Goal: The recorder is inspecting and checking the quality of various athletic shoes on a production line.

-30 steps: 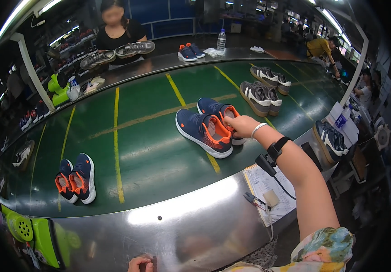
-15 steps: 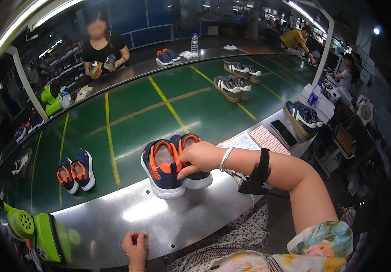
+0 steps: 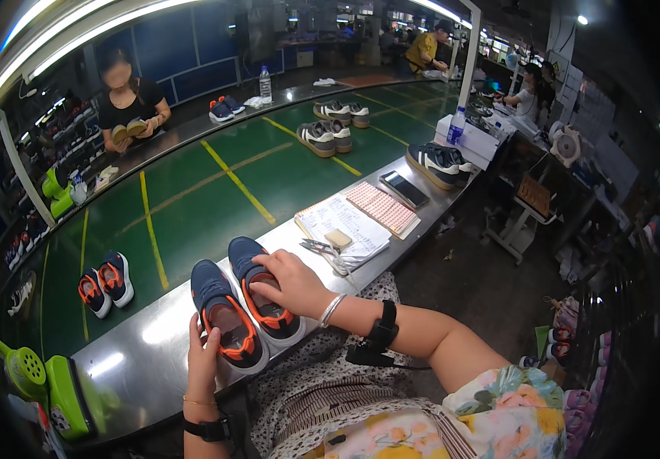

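Observation:
A pair of navy sneakers with orange linings and white soles sits side by side on the metal ledge before me, toes pointing away. My left hand (image 3: 201, 353) is closed at the outer side of the left sneaker (image 3: 220, 287), its thumb by the collar. Over the opening of the right sneaker (image 3: 247, 252) lies my right hand (image 3: 293, 284), fingers bent at the tongue and thumb near the collar. What those fingertips pinch is partly hidden.
Right of the sneakers lie a notebook (image 3: 345, 218), snips (image 3: 322, 249), a pale block (image 3: 338, 239) and a phone (image 3: 404, 188). More shoes (image 3: 108, 284) stand on the green belt (image 3: 192, 206). A green machine (image 3: 70, 398) stands at left. Across the belt, a person (image 3: 130, 107) holds shoes.
The sneaker pair has come off the belt side fully onto the ledge, nearer me. My left hand has risen to the left sneaker; my right hand has shifted to the right one. The view has turned rightward.

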Motion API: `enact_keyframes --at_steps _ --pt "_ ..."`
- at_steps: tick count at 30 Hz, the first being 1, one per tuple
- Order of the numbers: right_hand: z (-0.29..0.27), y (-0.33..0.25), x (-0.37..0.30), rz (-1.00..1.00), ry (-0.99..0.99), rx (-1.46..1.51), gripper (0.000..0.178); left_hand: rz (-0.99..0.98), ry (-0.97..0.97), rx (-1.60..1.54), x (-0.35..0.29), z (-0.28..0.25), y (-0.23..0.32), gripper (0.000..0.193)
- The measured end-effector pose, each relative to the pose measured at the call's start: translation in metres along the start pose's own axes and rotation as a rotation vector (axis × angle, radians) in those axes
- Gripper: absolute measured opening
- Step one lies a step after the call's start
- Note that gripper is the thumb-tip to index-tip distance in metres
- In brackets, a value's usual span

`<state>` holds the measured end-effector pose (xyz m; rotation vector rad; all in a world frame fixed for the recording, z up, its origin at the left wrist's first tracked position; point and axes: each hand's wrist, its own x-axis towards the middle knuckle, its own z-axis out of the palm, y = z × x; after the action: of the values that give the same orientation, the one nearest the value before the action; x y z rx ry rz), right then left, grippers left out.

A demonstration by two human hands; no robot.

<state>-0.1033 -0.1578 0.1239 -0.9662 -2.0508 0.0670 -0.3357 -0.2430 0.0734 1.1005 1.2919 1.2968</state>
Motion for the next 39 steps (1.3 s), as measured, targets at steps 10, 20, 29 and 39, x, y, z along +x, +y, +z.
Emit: enact_keyframes --at_steps 10,20,29,39 --pt "0.025 0.04 -0.026 0.792 -0.434 0.529 0.069 -0.22 -0.008 -0.003 -0.004 0.002 0.017 0.052" --pt "0.005 0.021 -0.059 0.945 -0.186 2.006 0.038 -0.081 -0.195 -0.951 -0.029 0.005 0.005 0.044" --pt "0.029 0.016 -0.066 0.879 -0.299 1.868 0.04 -0.059 -0.247 -0.988 -0.033 0.015 0.011 0.043" --pt "0.038 0.024 -0.068 1.047 -0.202 1.918 0.036 -0.129 -0.235 -1.032 -0.028 0.006 0.005 0.043"
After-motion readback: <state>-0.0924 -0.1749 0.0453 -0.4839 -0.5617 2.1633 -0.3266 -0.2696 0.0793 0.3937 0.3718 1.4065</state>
